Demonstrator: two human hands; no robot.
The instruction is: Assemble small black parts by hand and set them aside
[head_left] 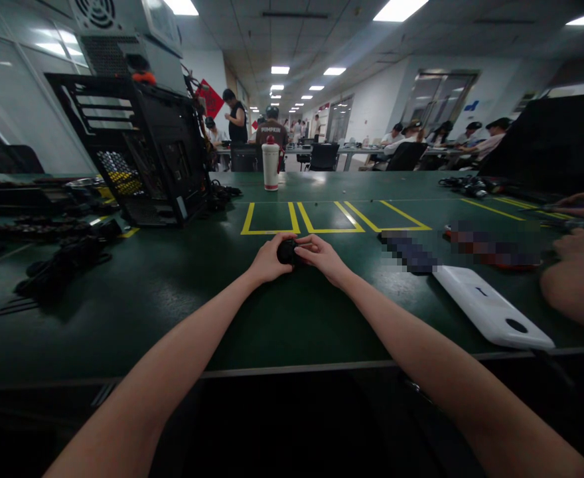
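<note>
A small round black object (pixel 287 251) is held between my two hands, low over the green table (pixel 282 318), near the front of the yellow tape outlines. My left hand (pixel 268 257) curls around its left side, fingers on top and thumb below. From the right, my right hand (pixel 322 259) pinches its edge with thumb and fingers. What the object is cannot be made out, and whether it touches the table is unclear.
A black computer case (pixel 145 149) and dark cables (pixel 63 262) stand at left. A white cup (pixel 271 166) is further back. Right of me lie a phone (pixel 409 252), a white device (pixel 491 309) and a red item (pixel 491 249). Another person's hands (pixel 583 265) rest at far right.
</note>
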